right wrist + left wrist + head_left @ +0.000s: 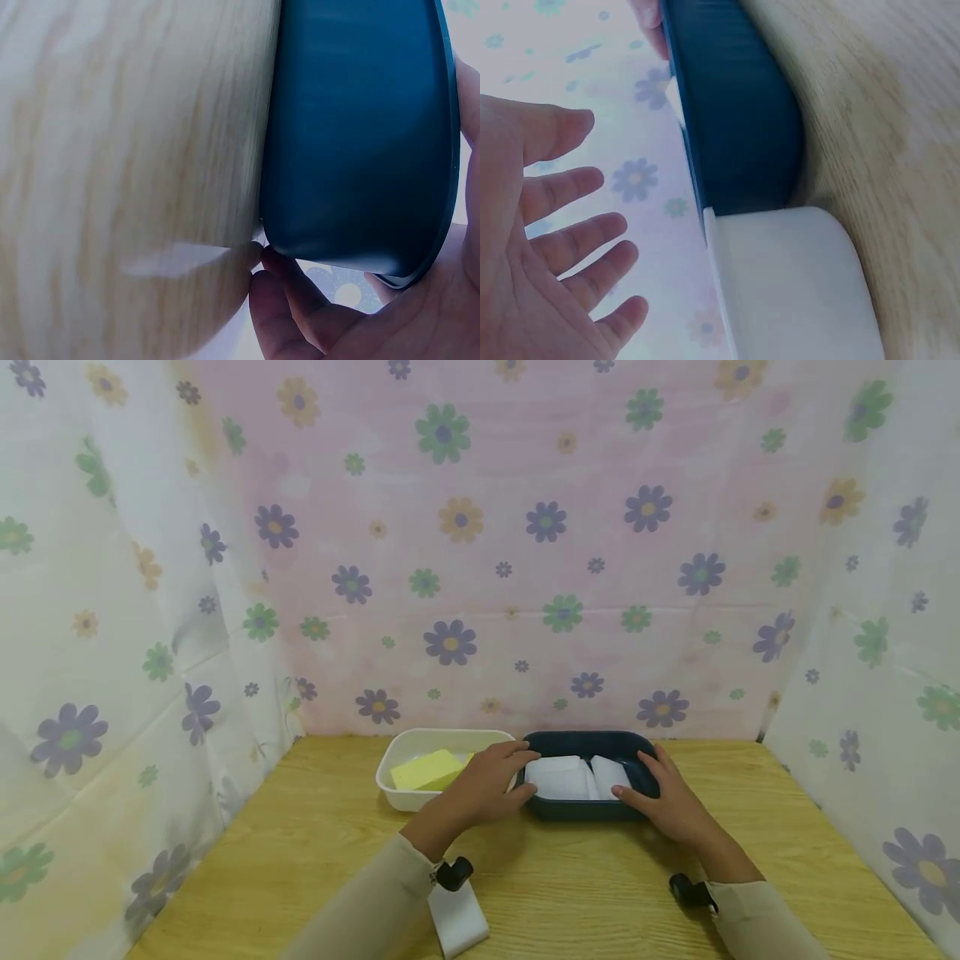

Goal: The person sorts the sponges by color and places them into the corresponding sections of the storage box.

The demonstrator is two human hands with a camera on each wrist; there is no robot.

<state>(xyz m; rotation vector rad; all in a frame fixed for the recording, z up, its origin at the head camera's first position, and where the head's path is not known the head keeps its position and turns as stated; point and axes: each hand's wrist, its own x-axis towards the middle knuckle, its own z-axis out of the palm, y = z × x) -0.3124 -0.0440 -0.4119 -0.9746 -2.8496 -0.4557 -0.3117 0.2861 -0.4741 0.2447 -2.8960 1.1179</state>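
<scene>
A dark blue basin (592, 811) stands at the back of the table, with white, folded-looking pieces (557, 779) inside. At its right end my right hand (675, 806) grips it, thumb over the rim and fingers round the outer end, as the right wrist view shows. My left hand (487, 787) hovers over the place where the blue basin meets a white basin (408, 800). Its fingers are spread and hold nothing in the left wrist view. Yellow sponge-like blocks (427, 770) lie in the white basin, partly hidden by my left hand.
Another white folded piece (459, 922) lies on the wooden table (570, 893) near the front, beside my left sleeve. A flowered cloth (510, 560) hangs close behind the basins, and more of it flanks the table on both sides.
</scene>
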